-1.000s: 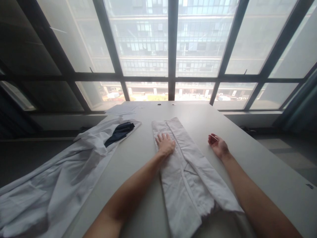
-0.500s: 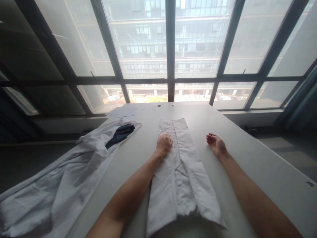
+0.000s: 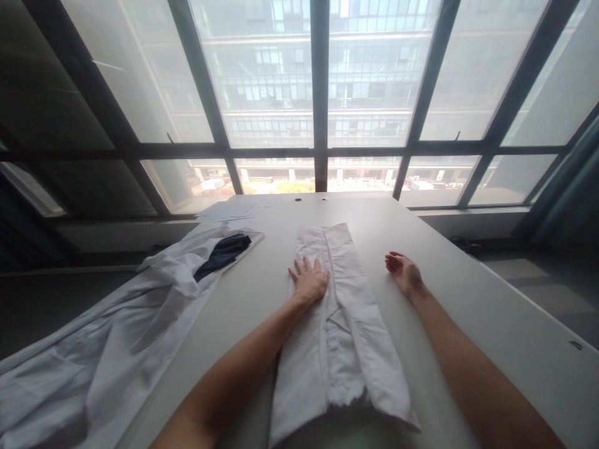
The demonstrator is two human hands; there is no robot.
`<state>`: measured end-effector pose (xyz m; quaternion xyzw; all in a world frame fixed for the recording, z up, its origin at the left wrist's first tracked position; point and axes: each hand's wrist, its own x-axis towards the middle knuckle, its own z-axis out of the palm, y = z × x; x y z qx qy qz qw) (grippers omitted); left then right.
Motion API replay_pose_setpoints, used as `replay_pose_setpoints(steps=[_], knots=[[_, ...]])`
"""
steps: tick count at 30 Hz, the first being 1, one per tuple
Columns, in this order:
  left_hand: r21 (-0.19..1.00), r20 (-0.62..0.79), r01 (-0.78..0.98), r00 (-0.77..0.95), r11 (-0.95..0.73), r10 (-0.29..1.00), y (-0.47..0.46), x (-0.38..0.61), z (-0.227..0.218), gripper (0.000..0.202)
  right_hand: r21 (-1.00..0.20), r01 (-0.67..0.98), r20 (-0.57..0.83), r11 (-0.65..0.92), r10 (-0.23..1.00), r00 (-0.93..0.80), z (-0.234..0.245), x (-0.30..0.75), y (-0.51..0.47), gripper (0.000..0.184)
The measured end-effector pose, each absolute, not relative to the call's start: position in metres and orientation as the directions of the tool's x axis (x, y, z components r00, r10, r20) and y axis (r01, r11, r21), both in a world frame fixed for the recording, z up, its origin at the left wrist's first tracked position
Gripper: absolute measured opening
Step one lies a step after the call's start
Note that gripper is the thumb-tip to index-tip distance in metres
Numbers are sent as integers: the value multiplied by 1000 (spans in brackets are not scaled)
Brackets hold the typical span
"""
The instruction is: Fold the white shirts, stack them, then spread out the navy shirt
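A white garment [image 3: 344, 324], folded into a long narrow strip, lies lengthwise down the middle of the pale table [image 3: 468, 293]. My left hand [image 3: 309, 279] rests flat on its left half, fingers spread, pressing the cloth. My right hand [image 3: 402, 272] lies on the bare table just right of the garment, palm turned up, fingers loosely curled and holding nothing.
A second white garment [image 3: 121, 349] with a dark blue lining patch [image 3: 222, 249] is spread over the table's left side and hangs past the edge. Papers [image 3: 229, 209] lie at the far left corner. Large windows stand behind the table.
The folded garment has swung from slanting to lying straight along the table. My left hand closed for a moment and is now flat with fingers spread. The right hand barely moved.
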<state>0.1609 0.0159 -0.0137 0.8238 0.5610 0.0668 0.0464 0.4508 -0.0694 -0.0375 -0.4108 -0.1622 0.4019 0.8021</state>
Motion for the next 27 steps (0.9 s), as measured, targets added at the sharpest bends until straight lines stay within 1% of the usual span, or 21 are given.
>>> replay_pose_setpoints(steps=[6,18,27], knots=[[152,98,908,379,-390,920,20,162,-19,67,-791,-506,-60,344,780,623,-36,449,-71,12],[140,112,903,394,-407,912,18,162,-19,67,-792,-506,-70,341,773,631,-36,450,-70,13],[174,109,897,392,-406,913,17,162,-18,67,-795,-498,-62,345,771,634,-37,450,-70,10]])
